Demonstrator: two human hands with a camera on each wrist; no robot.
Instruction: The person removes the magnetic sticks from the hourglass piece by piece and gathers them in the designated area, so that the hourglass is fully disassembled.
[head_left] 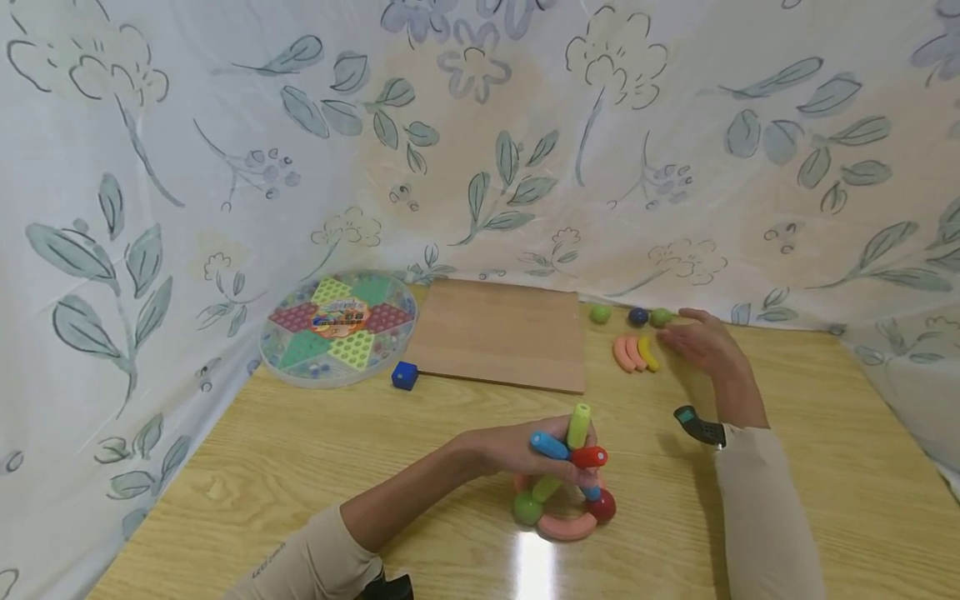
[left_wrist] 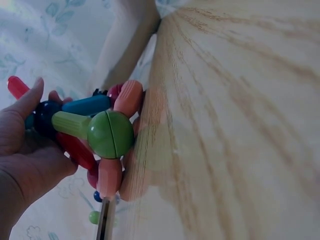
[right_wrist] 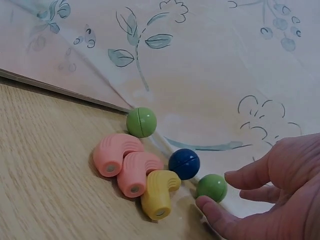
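Observation:
My left hand (head_left: 506,447) holds the top of a magnetic ball-and-rod structure over the wooden table. Blue, red and lime straight rods (head_left: 579,426) stick out around the fingers. In the left wrist view, a dark blue ball (left_wrist: 46,117) sits at the hub within the grasp. Curved pink pieces (head_left: 567,527) link a green ball (head_left: 527,508) and a red ball (head_left: 601,506) at the base. At the back right, my right hand (head_left: 708,350) has thumb and fingers apart beside a loose green ball (right_wrist: 211,188); whether they touch it I cannot tell.
Beside that ball lie a dark blue ball (right_wrist: 184,164), another green ball (right_wrist: 141,122), two curved pink pieces (right_wrist: 133,175) and a curved yellow piece (right_wrist: 159,196). A brown board (head_left: 498,333), a blue cube (head_left: 405,376) and a round Chinese checkers set (head_left: 337,329) lie further left.

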